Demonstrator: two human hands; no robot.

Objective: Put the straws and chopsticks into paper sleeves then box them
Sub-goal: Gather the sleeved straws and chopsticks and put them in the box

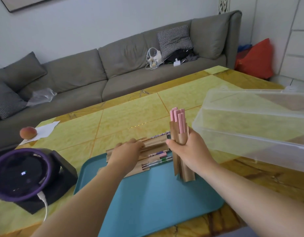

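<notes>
My right hand [190, 151] grips an upright bundle of brown paper sleeves [179, 132] with pink chopsticks [177, 117] sticking out of the top; its lower end stands on the teal tray [147, 199]. My left hand [125, 153] lies over a pile of sleeved straws and chopsticks [154, 149] at the tray's far edge, fingers curled round some of them. Patterned straw ends [158, 160] poke out of those sleeves. The clear plastic box [250, 127] stands to the right, open side up.
A purple and black round device [21, 175] with a white cable sits at the left on the yellow table [130, 115]. A peach [28, 132] lies on white paper [45, 130] at the far left. A grey sofa [113, 65] stands behind the table.
</notes>
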